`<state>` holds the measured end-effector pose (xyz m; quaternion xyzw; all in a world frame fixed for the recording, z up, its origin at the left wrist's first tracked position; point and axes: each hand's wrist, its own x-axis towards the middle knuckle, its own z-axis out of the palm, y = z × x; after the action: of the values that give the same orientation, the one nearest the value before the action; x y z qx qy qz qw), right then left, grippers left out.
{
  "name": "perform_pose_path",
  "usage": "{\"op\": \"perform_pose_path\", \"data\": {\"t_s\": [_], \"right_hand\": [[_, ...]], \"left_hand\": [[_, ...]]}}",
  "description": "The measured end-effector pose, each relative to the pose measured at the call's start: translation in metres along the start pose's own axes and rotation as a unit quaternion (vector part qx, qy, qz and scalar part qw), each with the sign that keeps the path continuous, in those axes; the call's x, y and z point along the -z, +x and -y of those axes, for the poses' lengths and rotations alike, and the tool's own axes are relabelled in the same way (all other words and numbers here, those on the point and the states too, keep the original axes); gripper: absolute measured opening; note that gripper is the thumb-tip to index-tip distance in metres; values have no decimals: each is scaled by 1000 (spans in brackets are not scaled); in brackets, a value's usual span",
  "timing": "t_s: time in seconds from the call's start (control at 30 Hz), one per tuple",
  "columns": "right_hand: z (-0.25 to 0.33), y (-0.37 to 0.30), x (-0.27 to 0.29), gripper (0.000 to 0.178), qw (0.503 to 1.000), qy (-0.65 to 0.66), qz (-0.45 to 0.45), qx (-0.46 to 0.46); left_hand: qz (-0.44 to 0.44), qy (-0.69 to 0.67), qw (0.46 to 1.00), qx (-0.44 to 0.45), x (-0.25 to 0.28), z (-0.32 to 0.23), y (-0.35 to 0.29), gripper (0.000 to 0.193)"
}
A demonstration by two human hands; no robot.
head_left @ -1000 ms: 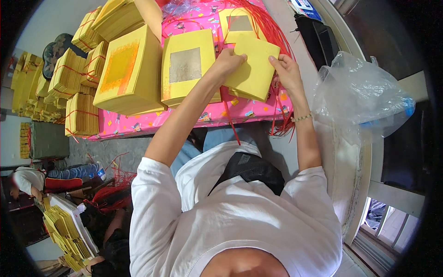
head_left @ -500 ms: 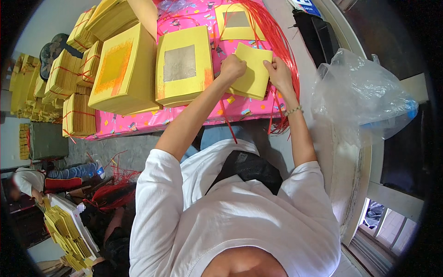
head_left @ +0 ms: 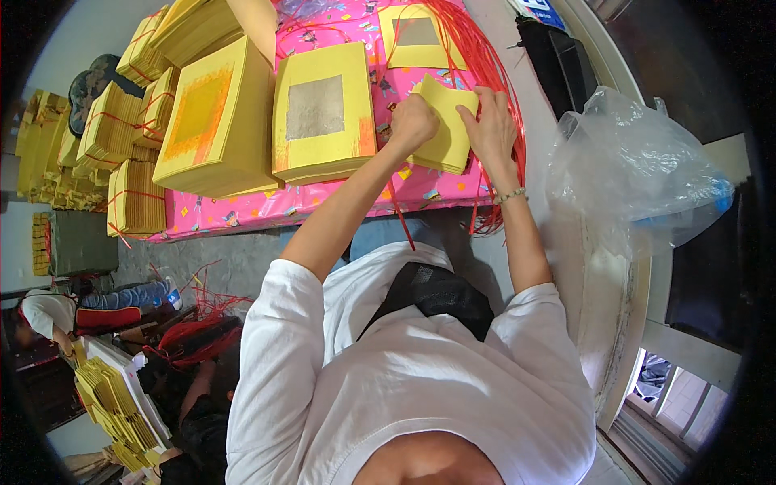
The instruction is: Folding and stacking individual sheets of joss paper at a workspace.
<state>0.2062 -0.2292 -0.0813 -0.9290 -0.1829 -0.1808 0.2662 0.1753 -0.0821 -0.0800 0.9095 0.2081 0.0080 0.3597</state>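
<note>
A small stack of yellow paper sheets (head_left: 444,145) lies bent on the pink tablecloth (head_left: 436,184) in front of me, its layers showing along the lower edge. My left hand (head_left: 414,124) is closed on the left side of this stack, with its fingertips hidden. At the stack's right edge is my right hand (head_left: 490,129). Its thumb touches the paper, while the fingers stretch upward apart from the thumb. Red plastic strips (head_left: 497,73) run beside and beneath the right hand. Just beyond the stack lies a yellow sheet with a silver square (head_left: 416,32).
A thick yellow paper pile with a silver patch (head_left: 315,109) stands left of my hands, beside a taller orange-patched pile (head_left: 198,113). Tied bundles (head_left: 137,198) line the table's left side. A clear plastic bag (head_left: 634,170) sits at right. Another person (head_left: 48,311) works at lower left.
My right hand has shifted slightly up, its fingers stretching out from a more curled grip at the paper's edge. My left hand has moved a little to the right across the stack.
</note>
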Motion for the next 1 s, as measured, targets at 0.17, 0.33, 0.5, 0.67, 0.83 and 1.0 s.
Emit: {"op": "perform_pose_path", "data": {"t_s": [0.17, 0.33, 0.5, 0.67, 0.83, 1.0], "right_hand": [[-5, -10, -10, 37, 995, 10, 25, 96], [-8, -10, -16, 35, 995, 10, 15, 100], [-7, -10, -15, 35, 995, 9, 21, 97], [1, -6, -7, 32, 994, -12, 18, 106], [22, 3, 16, 29, 995, -14, -9, 102], [74, 1, 42, 23, 970, 149, 45, 189]], "left_hand": [[3, 10, 1000, -11, -2, 0, 2, 41], [-28, 45, 997, -61, 5, -9, -11, 54], [-137, 134, 956, -222, 32, -20, -42, 55], [-34, -47, 962, -268, 101, 10, -75, 36], [-70, -11, 961, -267, 154, 58, -104, 36], [-78, 37, 962, -261, 169, 90, -122, 41]]}}
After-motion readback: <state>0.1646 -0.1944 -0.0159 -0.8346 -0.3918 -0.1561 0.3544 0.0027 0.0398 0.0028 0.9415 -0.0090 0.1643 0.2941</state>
